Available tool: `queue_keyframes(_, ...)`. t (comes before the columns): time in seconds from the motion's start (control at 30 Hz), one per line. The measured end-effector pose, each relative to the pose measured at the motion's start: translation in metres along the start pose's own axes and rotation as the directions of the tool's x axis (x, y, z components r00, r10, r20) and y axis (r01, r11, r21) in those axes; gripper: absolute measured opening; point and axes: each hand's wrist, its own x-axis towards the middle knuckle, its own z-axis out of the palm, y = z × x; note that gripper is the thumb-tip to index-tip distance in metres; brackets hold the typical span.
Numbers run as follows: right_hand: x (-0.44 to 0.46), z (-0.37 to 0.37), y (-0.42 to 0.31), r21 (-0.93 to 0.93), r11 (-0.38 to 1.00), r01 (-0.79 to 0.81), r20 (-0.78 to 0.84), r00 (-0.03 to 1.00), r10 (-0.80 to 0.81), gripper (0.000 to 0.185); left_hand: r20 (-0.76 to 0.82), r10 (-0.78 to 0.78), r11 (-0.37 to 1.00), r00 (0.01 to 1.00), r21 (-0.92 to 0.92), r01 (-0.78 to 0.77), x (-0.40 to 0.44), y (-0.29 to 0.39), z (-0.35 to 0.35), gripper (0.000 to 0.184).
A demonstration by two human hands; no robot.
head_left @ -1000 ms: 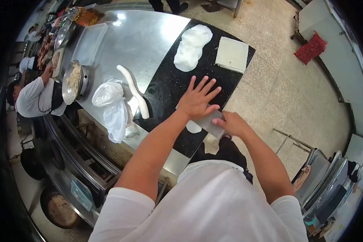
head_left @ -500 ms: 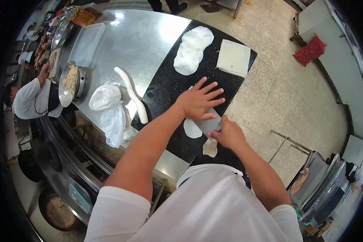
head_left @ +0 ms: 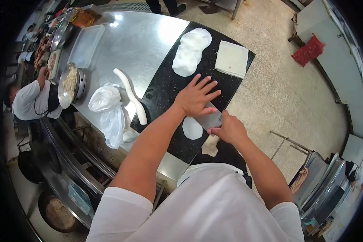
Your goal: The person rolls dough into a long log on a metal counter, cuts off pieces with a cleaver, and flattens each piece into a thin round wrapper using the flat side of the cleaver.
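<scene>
My left hand (head_left: 195, 97) lies with fingers spread over the black board (head_left: 159, 94), its palm against the far end of a broad grey blade, apparently a cleaver (head_left: 211, 120). My right hand (head_left: 231, 128) is closed around the cleaver's near end; the handle is hidden in the grip. What lies under the blade and left palm is hidden. A thin white dough round (head_left: 192, 128) rests beside the blade. Farther up the board are overlapping white dough rounds (head_left: 191, 51) and a stack of pale square sheets (head_left: 232, 58). A dough rope (head_left: 131, 97) lies at the board's left edge.
On the steel table are a plastic bag (head_left: 105, 99), a pan with pale crumbly food (head_left: 69, 84) and a clear tray (head_left: 84, 46). A co-worker in a white shirt (head_left: 31, 101) stands at left. A red sack (head_left: 308, 51) lies on the floor at right.
The left hand has shifted slightly down and left, still spread on the blade. The cleaver is turned a little and the right hand has moved slightly, keeping its grip.
</scene>
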Motion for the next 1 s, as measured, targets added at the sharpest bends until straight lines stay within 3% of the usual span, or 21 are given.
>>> queue_keyframes(0.07, -0.023, 0.031, 0.020, 0.041, 0.999, -0.011, 0.017, 1.000, 0.010, 0.073, -0.025, 0.006, 0.998, 1.000, -0.061, -0.008, -0.008, 0.013, 0.008, 0.067)
queue_keyframes(0.17, -0.068, 0.078, 0.065, 0.158, 0.987, 0.031, 0.162, 0.985, -0.057, 0.075, 0.074, 0.080, 0.984, 0.994, -0.163, -0.067, -0.040, 0.083, 0.018, 0.066)
queue_keyframes(0.23, -0.086, 0.068, 0.057, 0.196, 0.973, -0.122, 0.163, 0.982, 0.090, 0.075, 0.089, 0.135, 0.961, 0.987, -0.253, -0.109, -0.030, 0.088, 0.031, 0.065)
queue_keyframes(0.3, -0.070, 0.043, 0.048, 0.135, 0.980, -0.149, 0.160, 0.979, 0.127, 0.074, -0.033, 0.139, 0.981, 0.990, -0.129, -0.142, -0.013, 0.079, 0.034, 0.062)
queue_keyframes(0.33, -0.056, 0.031, 0.045, 0.072, 0.986, -0.152, 0.120, 0.982, 0.143, 0.073, 0.009, 0.110, 0.982, 0.994, -0.155, -0.107, -0.005, 0.067, 0.029, 0.062)
queue_keyframes(0.4, -0.026, 0.010, 0.044, 0.008, 0.999, -0.038, 0.086, 0.996, 0.037, 0.071, 0.015, 0.063, 0.998, 0.998, -0.024, -0.062, 0.008, 0.043, 0.014, 0.063)
queue_keyframes(0.53, -0.007, -0.007, 0.024, -0.043, 0.997, 0.066, 0.012, 0.998, -0.065, 0.070, -0.029, -0.029, 0.999, 0.999, 0.025, 0.030, 0.014, 0.016, 0.003, 0.065)
queue_keyframes(0.6, -0.019, 0.009, 0.027, 0.052, 0.996, 0.066, 0.028, 0.997, -0.068, 0.070, -0.046, -0.021, 1.000, 0.999, -0.002, 0.021, 0.005, 0.022, 0.007, 0.065)
queue_keyframes(0.63, -0.033, 0.027, 0.039, 0.052, 0.996, 0.069, 0.053, 0.996, -0.072, 0.070, 0.021, -0.016, 0.999, 1.000, -0.032, 0.017, -0.008, 0.036, 0.013, 0.066)
queue_keyframes(0.7, -0.059, 0.059, 0.070, 0.305, 0.952, 0.034, 0.202, 0.974, -0.100, 0.071, 0.108, 0.011, 0.991, 0.994, -0.137, 0.004, -0.027, 0.078, 0.014, 0.067)
queue_keyframes(0.77, -0.069, 0.060, 0.070, 0.265, 0.964, -0.038, 0.178, 0.984, -0.010, 0.071, 0.138, 0.041, 0.977, 0.990, -0.215, -0.011, -0.014, 0.086, 0.027, 0.067)
queue_keyframes(0.87, -0.053, 0.033, 0.065, 0.207, 0.969, -0.134, 0.162, 0.982, 0.101, 0.074, 0.047, 0.124, 0.978, 0.991, -0.172, -0.114, 0.004, 0.075, 0.034, 0.066)
queue_keyframes(0.93, -0.025, 0.007, 0.063, 0.059, 0.998, -0.010, 0.081, 0.997, 0.005, 0.073, 0.006, 0.045, 0.999, 0.999, -0.015, -0.045, 0.024, 0.051, 0.024, 0.065)
queue_keyframes(1.0, 0.004, -0.012, 0.055, 0.026, 0.999, 0.046, 0.044, 0.998, -0.047, 0.072, 0.002, 0.015, 0.999, 1.000, 0.036, -0.015, 0.034, 0.029, 0.017, 0.066)
